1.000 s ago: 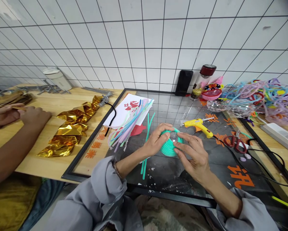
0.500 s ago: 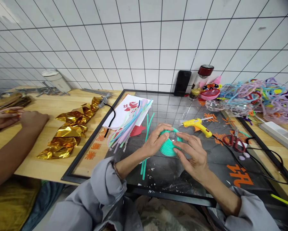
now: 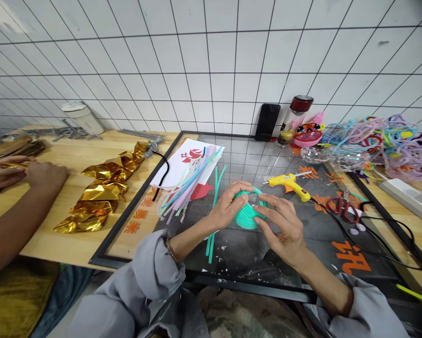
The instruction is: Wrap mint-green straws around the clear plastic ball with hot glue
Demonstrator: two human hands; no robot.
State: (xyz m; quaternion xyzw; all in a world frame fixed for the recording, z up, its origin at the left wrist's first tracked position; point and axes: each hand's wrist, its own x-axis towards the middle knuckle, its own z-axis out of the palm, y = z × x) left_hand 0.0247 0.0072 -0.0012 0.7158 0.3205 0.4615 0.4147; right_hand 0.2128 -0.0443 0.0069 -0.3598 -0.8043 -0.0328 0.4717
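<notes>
Between my two hands is a clear plastic ball wrapped in rings of teal pipe cleaner [image 3: 246, 218], with a bare transparent patch near its top. My left hand [image 3: 231, 203] grips its left side, the thumb lying near the bare patch. On the right, the fingertips and thumb of my right hand [image 3: 283, 224] press on the teal rings and the rim of the patch. Loose teal pipe cleaners [image 3: 213, 225] lie just left of the ball. A yellow hot glue gun [image 3: 290, 183] rests beyond my right hand, its nozzle pointing left.
Several pastel pipe cleaners [image 3: 187, 188] lie across a white sheet [image 3: 172, 162]. Red-handled scissors [image 3: 345, 209] and black cables lie right, before a power strip [image 3: 411, 195] and tangled pipe cleaners [image 3: 390, 141]. Gold foil [image 3: 101, 197] separates me from a co-worker's hands [image 3: 47, 178]. A bottle [image 3: 295, 119] and phone [image 3: 267, 122] stand behind.
My hands and the teal-wrapped ball stay almost in place. At the left, the co-worker's hands have shifted slightly left and down.
</notes>
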